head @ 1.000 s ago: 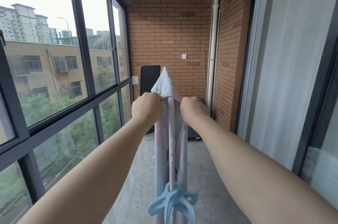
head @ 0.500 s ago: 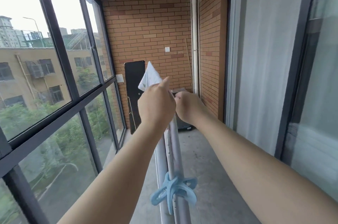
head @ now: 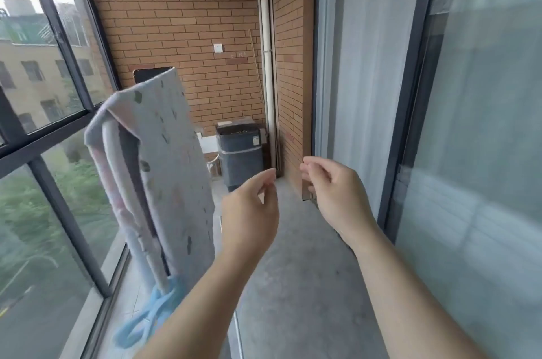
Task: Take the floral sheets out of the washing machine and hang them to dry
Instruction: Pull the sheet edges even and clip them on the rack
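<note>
Hanging over white rail [head: 109,135] at 9 o'clock: floral sheet [head: 173,159], blue clip [head: 152,311] at 7. Left hand [head: 249,212], right hand [head: 331,191] mid-air, fingers loosely curled, holding nothing.

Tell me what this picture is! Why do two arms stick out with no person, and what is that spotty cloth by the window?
The camera sits on a person's head and looks forward and down. So you see only their own two arms, as if they were yours. The left hand and the right hand are both loose and hold nothing.

This is a narrow balcony with a brick wall and big windows. The spotty cloth is a floral sheet. It is draped over a white bar beside the window to dry. Nearer to us, a blue clip sits on that bar. The dark box by the far wall is the washing machine.

The picture is a bit blurry, so the little patterns on the sheet are hard to make out.
</note>
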{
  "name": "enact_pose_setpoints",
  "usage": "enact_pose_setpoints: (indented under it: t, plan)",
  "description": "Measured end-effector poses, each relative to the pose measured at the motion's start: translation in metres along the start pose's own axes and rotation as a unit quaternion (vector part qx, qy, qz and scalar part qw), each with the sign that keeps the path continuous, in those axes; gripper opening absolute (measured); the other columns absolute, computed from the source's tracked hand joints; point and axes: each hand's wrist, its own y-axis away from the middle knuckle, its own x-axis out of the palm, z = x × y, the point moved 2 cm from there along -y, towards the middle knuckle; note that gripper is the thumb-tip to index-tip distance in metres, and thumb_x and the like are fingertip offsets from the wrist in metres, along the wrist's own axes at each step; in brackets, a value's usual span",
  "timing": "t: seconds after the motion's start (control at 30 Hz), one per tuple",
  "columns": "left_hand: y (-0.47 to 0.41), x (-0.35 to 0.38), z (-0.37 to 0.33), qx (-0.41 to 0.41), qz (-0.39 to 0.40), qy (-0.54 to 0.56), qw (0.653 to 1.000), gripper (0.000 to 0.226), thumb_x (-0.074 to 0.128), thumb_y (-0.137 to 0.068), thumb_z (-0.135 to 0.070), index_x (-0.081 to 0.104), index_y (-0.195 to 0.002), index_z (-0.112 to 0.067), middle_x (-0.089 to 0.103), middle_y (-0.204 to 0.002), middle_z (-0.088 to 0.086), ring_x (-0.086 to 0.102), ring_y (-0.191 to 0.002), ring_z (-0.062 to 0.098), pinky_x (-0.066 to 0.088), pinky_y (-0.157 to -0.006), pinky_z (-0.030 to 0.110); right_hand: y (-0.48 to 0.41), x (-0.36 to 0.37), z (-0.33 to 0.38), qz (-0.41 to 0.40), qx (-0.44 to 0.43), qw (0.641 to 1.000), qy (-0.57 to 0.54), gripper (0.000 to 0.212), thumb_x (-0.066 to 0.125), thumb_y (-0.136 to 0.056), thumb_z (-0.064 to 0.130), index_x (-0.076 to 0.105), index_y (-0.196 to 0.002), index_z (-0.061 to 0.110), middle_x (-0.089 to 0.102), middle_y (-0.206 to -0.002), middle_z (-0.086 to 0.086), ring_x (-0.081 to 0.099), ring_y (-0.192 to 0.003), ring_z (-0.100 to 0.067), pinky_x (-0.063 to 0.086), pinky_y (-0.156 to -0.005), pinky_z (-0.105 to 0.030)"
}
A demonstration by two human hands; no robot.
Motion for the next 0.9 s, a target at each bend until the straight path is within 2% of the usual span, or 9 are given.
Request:
enact_pose_setpoints:
  t: [0.1,0.17,0.4,0.53,0.67,0.8,0.9]
  plan:
    - [-0.007,0.043,-0.006,-0.041,0.014,0.057,0.997,0.031,0.061,-0.097,-0.018,0.069,-0.126,-0.027,0.072,-0.114,-0.018,0.065,-0.106,-0.004,0.060,-0.086,0.032,-0.022,-0.041,-0.043,0.012,0.004,1.000,-0.018,0.035,0.047,-0.104,0.037,0.064,-0.132,0.026,0.069,-0.126,0.012,0.061,-0.119,-0.003,0.052,-0.103,-0.037]
    - [-0.014,0.073,-0.013,-0.061,0.020,0.063,0.996,0.033,0.063,-0.096,-0.017,0.069,-0.127,-0.028,0.072,-0.113,-0.019,0.066,-0.105,-0.005,0.061,-0.086,0.037,-0.041,-0.072,-0.069,0.025,0.008,0.999,-0.021,0.035,0.047,-0.104,0.038,0.065,-0.131,0.026,0.069,-0.125,0.013,0.061,-0.119,-0.003,0.052,-0.103,-0.038]
    - [-0.049,0.169,-0.043,-0.118,0.017,0.066,0.991,0.030,0.064,-0.095,-0.022,0.070,-0.122,-0.033,0.072,-0.111,-0.024,0.070,-0.098,0.000,0.059,-0.090,0.035,-0.132,-0.148,-0.121,0.057,-0.002,0.998,-0.009,0.035,0.050,-0.102,0.041,0.066,-0.131,0.027,0.069,-0.126,0.014,0.060,-0.120,0.000,0.050,-0.105,-0.030]
    - [-0.073,0.209,-0.045,-0.130,0.008,0.060,0.990,0.030,0.064,-0.094,-0.020,0.071,-0.120,-0.032,0.072,-0.109,-0.025,0.070,-0.096,-0.002,0.058,-0.091,0.032,-0.174,-0.152,-0.142,0.081,-0.023,0.996,-0.011,0.033,0.052,-0.103,0.040,0.067,-0.129,0.028,0.069,-0.124,0.017,0.059,-0.118,0.006,0.044,-0.095,-0.005]
    - [-0.099,0.238,-0.034,-0.144,0.005,0.056,0.988,0.030,0.065,-0.094,-0.018,0.071,-0.121,-0.031,0.072,-0.110,-0.023,0.069,-0.099,-0.002,0.058,-0.092,0.035,-0.208,-0.145,-0.166,0.092,-0.023,0.995,-0.020,0.033,0.052,-0.103,0.037,0.068,-0.129,0.026,0.070,-0.124,0.015,0.060,-0.117,0.004,0.048,-0.098,-0.014]
    - [-0.135,0.276,-0.006,-0.160,-0.014,0.062,0.985,0.030,0.065,-0.094,-0.019,0.071,-0.119,-0.034,0.072,-0.108,-0.026,0.070,-0.096,0.000,0.058,-0.092,0.034,-0.252,-0.129,-0.205,0.120,-0.019,0.992,-0.017,0.031,0.054,-0.102,0.037,0.069,-0.127,0.027,0.070,-0.122,0.017,0.060,-0.116,0.007,0.046,-0.094,-0.007]
    - [-0.172,0.313,0.021,-0.163,-0.026,0.073,0.983,0.030,0.065,-0.093,-0.019,0.072,-0.118,-0.034,0.072,-0.106,-0.028,0.069,-0.096,-0.004,0.059,-0.090,0.033,-0.302,-0.114,-0.236,0.132,-0.028,0.991,-0.005,0.030,0.055,-0.101,0.038,0.069,-0.126,0.029,0.070,-0.121,0.018,0.060,-0.114,0.009,0.043,-0.096,-0.004]
